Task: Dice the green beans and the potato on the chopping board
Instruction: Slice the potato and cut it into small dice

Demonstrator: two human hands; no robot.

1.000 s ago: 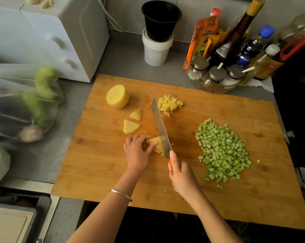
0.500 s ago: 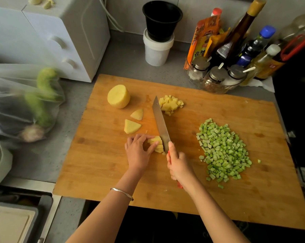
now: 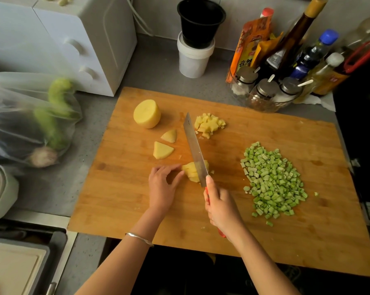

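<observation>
Right hand [image 3: 220, 206]: gripping knife [image 3: 194, 147] handle, blade on potato piece [image 3: 190, 172] | Left hand [image 3: 161, 186]: fingers curled, holding that piece | diced green beans [image 3: 271, 182]: heaped at right of chopping board [image 3: 265, 241]

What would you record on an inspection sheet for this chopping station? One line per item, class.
Surface: wooden chopping board on grey counter.
Job's things: diced green beans heaped right; diced potato pile, potato half and two wedges far side.
Clutter: bottles and jars, stacked pots, bagged vegetables.
Hands: left hand holds potato piece; right hand grips knife cutting it.
Cables: white cable behind white appliance.
Surroundings: wall behind counter.
</observation>
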